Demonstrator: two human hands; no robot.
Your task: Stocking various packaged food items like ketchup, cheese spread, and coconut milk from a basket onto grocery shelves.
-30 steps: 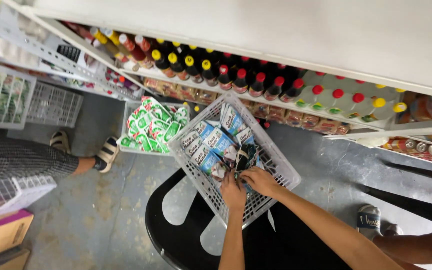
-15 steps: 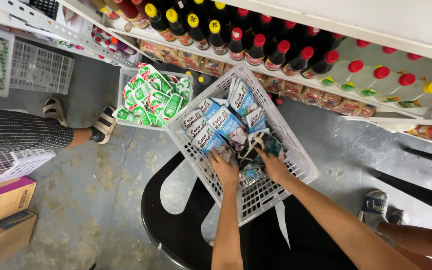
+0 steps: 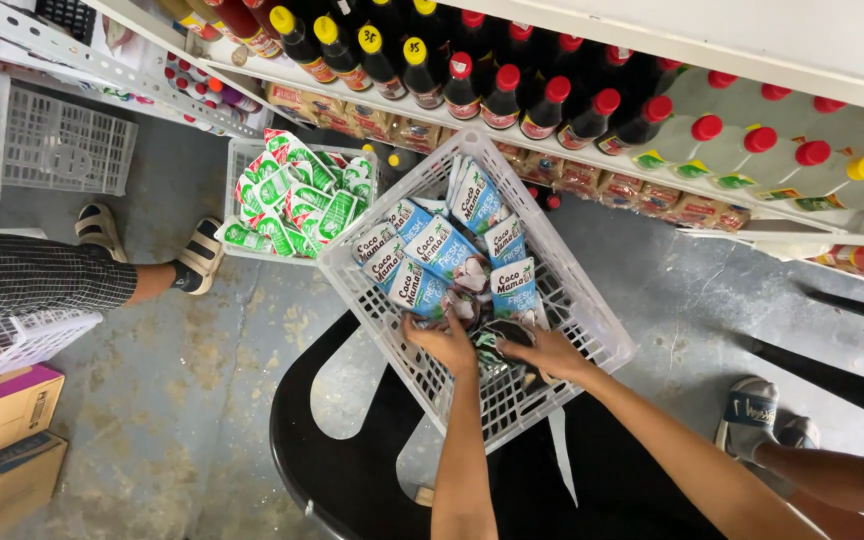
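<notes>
Both hands lower in the white basket (image 3: 592, 330) now — left hand (image 3: 442, 340) and right hand (image 3: 547, 350) curled on blue cartons (image 3: 432, 262).

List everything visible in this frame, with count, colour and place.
basket: one, white plastic, centre, on the stool
cartons: several, blue and white, inside the basket
stool: one, black, under the basket
sachets: many, green and white, in a second white basket on the floor
dark bottles: a row, red and yellow caps, on the shelf
clear bottles: several, red and yellow caps, shelf at right
boxes: two, cardboard, bottom left
other person's foot: sandalled, at left
left hand: in the basket, on the cartons
right hand: in the basket, on a dark pack
</notes>
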